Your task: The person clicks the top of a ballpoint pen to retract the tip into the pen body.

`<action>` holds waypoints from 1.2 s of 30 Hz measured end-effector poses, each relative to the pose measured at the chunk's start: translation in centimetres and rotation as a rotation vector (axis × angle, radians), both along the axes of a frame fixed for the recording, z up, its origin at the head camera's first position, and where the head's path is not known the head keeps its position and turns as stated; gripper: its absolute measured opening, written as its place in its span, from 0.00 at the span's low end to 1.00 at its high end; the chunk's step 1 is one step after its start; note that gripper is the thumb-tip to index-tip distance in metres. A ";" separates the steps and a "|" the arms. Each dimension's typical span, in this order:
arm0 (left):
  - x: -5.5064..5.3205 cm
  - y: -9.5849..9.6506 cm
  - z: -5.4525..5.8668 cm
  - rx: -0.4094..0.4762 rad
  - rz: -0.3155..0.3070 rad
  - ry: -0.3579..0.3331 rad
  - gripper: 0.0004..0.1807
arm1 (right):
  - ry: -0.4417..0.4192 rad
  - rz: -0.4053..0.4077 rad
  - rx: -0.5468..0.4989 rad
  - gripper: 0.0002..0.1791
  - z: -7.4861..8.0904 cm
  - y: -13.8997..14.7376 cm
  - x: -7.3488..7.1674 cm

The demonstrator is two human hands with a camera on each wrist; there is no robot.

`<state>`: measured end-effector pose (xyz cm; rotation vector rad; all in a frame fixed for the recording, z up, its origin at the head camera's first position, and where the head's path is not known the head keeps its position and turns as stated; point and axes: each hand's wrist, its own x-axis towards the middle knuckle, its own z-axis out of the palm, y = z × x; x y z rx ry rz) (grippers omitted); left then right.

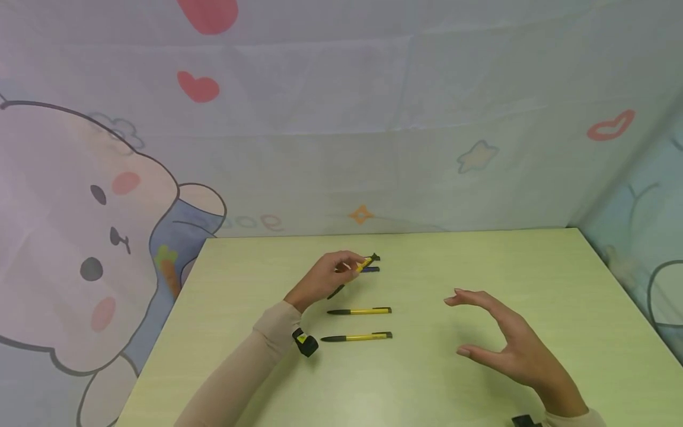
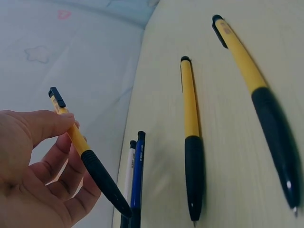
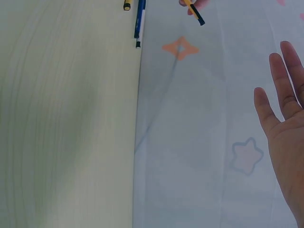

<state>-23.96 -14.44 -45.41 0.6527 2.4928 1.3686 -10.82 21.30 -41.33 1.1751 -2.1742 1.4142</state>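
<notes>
My left hand (image 1: 332, 276) pinches a yellow pen (image 2: 77, 137) with a black grip between thumb and fingers, raised above the table. In the left wrist view its black tip slants down to the right. Beyond that hand a blue pen (image 2: 137, 171) and a white pen (image 2: 129, 173) lie side by side, partly hidden in the head view. Two more yellow pens with black grips lie on the table nearer to me, one (image 1: 368, 311) in front of the other (image 1: 365, 337). To the right, my right hand (image 1: 509, 341) hovers with fingers and thumb spread apart, holding nothing.
The pale wooden table (image 1: 427, 385) ends at the back against a hanging cloth (image 1: 341, 160) printed with hearts, stars and a cartoon animal. Another cloth hangs at the right side. A black wrist camera (image 1: 305, 343) sits on the left sleeve, close to the nearest yellow pen.
</notes>
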 end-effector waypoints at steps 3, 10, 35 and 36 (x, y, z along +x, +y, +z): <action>-0.1 0.0 -0.2 -0.042 -0.017 0.009 0.15 | -0.004 0.000 -0.001 0.46 -0.1 0.1 0.0; -0.6 0.2 -0.9 -0.151 -0.069 0.054 0.15 | -0.008 0.005 -0.009 0.47 -0.1 0.3 0.1; -1.7 1.2 -2.5 -0.464 -0.184 0.175 0.12 | 0.011 0.001 -0.015 0.46 -0.3 0.6 0.0; -1.7 1.2 -2.5 -0.471 -0.184 0.176 0.12 | 0.009 -0.003 -0.012 0.46 -0.3 0.6 0.1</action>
